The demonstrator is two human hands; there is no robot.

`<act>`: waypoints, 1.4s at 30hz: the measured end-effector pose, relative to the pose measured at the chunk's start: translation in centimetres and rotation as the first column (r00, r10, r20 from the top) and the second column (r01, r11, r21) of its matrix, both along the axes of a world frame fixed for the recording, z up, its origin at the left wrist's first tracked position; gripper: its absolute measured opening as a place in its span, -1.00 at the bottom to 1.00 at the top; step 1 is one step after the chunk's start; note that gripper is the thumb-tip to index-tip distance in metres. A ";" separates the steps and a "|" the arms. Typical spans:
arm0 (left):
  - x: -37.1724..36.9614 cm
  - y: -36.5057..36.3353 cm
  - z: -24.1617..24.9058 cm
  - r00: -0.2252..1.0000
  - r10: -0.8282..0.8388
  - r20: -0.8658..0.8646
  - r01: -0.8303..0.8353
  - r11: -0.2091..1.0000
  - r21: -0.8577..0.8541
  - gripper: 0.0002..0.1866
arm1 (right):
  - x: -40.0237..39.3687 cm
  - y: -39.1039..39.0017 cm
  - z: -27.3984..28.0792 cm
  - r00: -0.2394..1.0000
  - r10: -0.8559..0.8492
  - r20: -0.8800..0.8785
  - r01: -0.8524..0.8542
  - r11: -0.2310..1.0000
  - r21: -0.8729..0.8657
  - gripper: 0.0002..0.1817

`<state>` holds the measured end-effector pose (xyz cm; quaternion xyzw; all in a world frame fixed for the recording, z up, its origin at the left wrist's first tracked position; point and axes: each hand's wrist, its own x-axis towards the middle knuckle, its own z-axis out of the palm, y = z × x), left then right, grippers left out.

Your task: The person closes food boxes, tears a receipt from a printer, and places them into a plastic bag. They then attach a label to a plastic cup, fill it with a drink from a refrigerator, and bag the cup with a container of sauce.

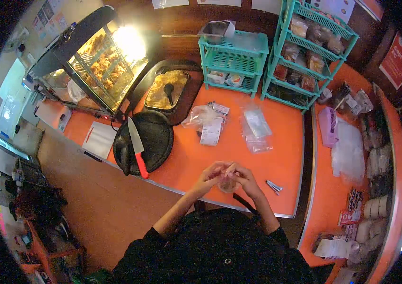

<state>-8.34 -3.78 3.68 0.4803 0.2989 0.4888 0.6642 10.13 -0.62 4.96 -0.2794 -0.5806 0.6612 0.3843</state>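
Observation:
Close in front of my body, over the front edge of the orange counter (186, 166), my two hands meet. My left hand (212, 176) and my right hand (242, 179) pinch the top of a small clear plastic bag (228, 185) between their fingertips. The bag's contents are too blurred to make out. To the right of my hands lies a small stapler (273, 187). Beyond them are receipts (211, 131) with a crumpled clear bag (200, 116), and a stack of flat clear bags (256, 124).
A knife (136, 137) with a red handle rests across a round black board (156, 142) at left. Behind it are a food tray (180, 83) with a black spoon and a lit display warmer (99, 59). Green racks (233, 47) stand at the back; a second counter (321, 189) runs along the right.

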 end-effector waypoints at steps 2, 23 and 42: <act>0.0 0.1 -0.7 1.000 -0.018 -0.006 0.018 0.998 -0.055 -0.57 | 0.1 0.0 0.1 0.996 0.054 0.071 -0.053 0.998 -0.019 -0.89; 0.6 -1.3 -0.2 0.637 0.445 -0.630 0.018 0.808 0.589 -0.64 | -2.8 0.3 -1.1 0.570 -0.465 0.677 0.517 0.844 0.145 -0.93; -0.7 0.7 -1.4 0.673 0.587 -0.450 -0.080 0.662 0.745 -0.90 | -0.9 -1.9 -1.5 0.974 -0.151 -0.168 -0.033 0.639 -0.768 -0.77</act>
